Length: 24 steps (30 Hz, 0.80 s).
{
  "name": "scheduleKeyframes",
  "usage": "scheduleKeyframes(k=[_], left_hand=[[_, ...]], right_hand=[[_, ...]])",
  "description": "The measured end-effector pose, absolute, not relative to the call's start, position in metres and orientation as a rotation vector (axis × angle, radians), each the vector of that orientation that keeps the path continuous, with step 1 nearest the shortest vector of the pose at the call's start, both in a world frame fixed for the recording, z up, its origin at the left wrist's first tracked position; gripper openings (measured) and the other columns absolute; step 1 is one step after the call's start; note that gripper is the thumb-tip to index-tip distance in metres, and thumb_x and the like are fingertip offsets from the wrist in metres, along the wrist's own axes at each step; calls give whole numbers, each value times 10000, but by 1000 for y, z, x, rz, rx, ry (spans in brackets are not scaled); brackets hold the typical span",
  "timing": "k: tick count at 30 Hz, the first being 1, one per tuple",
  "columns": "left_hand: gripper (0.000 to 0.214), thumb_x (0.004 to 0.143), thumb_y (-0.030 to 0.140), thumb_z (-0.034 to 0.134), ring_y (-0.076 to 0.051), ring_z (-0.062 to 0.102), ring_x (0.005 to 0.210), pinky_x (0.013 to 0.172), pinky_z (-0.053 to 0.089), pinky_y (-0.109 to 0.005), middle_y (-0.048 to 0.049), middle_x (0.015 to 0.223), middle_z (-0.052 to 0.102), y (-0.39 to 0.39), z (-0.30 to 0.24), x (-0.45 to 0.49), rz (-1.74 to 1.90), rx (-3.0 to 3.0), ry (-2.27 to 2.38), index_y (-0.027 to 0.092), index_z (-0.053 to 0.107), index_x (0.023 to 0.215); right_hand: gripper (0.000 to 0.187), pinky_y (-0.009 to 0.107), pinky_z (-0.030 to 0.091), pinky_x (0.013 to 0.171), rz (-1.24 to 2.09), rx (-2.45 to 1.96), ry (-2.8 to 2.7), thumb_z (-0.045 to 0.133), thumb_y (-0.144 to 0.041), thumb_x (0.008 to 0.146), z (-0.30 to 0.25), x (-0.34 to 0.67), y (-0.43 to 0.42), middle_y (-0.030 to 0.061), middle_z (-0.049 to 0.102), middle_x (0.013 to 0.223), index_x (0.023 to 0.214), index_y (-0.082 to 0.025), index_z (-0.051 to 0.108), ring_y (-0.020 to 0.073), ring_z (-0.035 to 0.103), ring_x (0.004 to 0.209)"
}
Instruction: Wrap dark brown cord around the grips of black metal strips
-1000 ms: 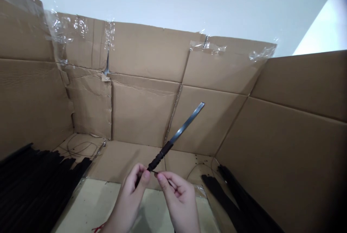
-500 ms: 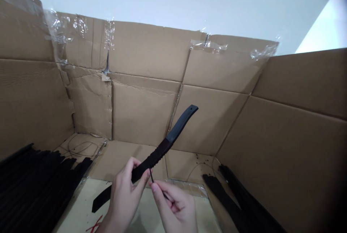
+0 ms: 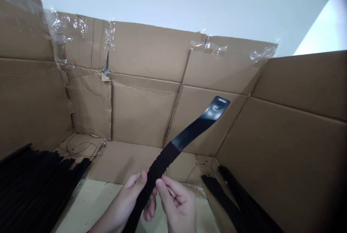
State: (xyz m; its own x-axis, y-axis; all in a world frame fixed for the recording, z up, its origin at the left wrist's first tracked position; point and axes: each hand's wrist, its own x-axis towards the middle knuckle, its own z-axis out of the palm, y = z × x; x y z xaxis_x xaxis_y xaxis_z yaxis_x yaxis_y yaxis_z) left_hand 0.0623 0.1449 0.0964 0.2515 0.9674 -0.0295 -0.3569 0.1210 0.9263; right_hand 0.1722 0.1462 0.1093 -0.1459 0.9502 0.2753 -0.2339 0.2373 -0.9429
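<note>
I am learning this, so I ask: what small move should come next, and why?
Perhaps, with the left hand holding, the right hand could smooth the dark sleeve towards the bare end of the glossy strip: folds show beside both hands.

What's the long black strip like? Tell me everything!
The curved black strip slants up rightward. Its smooth, shiny upper part has a dark spot near the tip. Below, a wrinkled cloth-like sleeve covers it to the picture's bottom. The left hand's grip holds it; the right hand's grip touches the sleeve's edge.
</note>
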Motion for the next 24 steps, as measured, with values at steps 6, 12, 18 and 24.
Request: scheduleKeyframes(k=[6, 12, 18, 24], left_hand=[[601, 706, 762, 588, -30, 205, 344, 363, 137, -185, 89, 427, 324, 149, 94, 56, 965, 889, 752, 177, 455, 678], [626, 709, 799, 542, -96, 454, 463, 479, 353, -205, 20, 511, 482, 145, 95, 66, 975, 956, 713, 174, 499, 712], [504, 730, 608, 686, -64, 394, 544, 508, 286, -187, 13, 632, 458, 147, 98, 56, 1105, 834, 707, 127, 536, 752], [443, 749, 561, 641, -37, 183, 455, 447, 91, -183, 56, 563, 308, 155, 97, 41, 761, 668, 341, 139, 507, 723]], right_hand=[[433, 197, 469, 457, 1187, -818, -1272, 770, -512, 709, 112, 175, 149, 55, 651, 571, 895, -121, 744, 139, 593, 489], [418, 164, 348, 314, 1162, -843, -1232, 715, -519, 765, 112, 178, 149, 6, 525, 426, 724, -106, 667, 95, 468, 312], [415, 191, 471, 429, 1343, -827, -1311, 788, -499, 680, 112, 170, 148, 34, 579, 499, 713, -92, 716, 129, 575, 432], [383, 179, 472, 487, 1328, -883, -1315, 793, -487, 678, 120, 174, 141, 66, 656, 603, 711, -109, 742, 114, 568, 520]])
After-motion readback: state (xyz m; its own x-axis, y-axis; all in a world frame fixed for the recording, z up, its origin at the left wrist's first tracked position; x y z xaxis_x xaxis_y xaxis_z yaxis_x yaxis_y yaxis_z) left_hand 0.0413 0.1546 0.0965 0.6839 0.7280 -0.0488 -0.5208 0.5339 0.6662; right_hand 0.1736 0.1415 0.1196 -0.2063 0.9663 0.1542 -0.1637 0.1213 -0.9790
